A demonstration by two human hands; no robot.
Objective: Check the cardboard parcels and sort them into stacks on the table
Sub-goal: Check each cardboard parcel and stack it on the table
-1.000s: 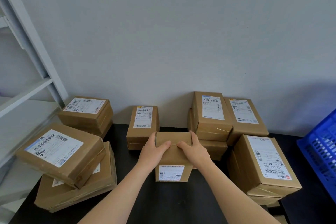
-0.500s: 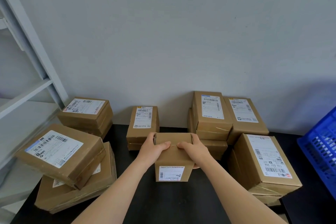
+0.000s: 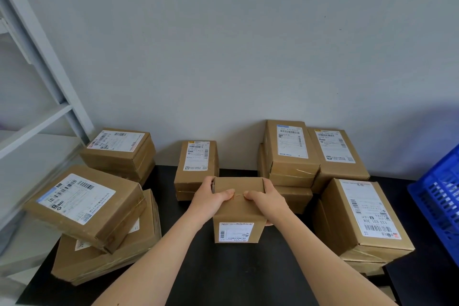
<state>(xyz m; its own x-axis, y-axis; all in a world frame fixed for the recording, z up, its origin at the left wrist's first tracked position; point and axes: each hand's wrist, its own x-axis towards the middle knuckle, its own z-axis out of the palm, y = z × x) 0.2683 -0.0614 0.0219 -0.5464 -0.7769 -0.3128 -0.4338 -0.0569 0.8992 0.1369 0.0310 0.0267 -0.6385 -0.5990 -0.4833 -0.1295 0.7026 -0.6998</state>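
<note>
A parcel [image 3: 237, 213] is being held upright at the middle of the counter [image 3: 223, 276], the left hand [image 3: 211, 200] gripping its top from the left and the right hand [image 3: 269, 202] from the right. Behind it, a short stack [image 3: 196, 164] is sitting to the left and a taller stack [image 3: 289, 154] to the right, with a single parcel [image 3: 335, 156] standing just right of that and a corner stack [image 3: 119, 154] sitting far left beside the shelving [image 3: 37, 117]. At near left a tilted parcel [image 3: 82, 204] is lying on a larger parcel [image 3: 111, 258], at near right a big parcel [image 3: 362, 216] is topping another pile, and a crate [image 3: 439, 204] is standing at the right edge.

Almost nothing changed: the left hand [image 3: 211, 197] and right hand [image 3: 269, 200] still grip the unmoved parcel [image 3: 237, 213].
</note>
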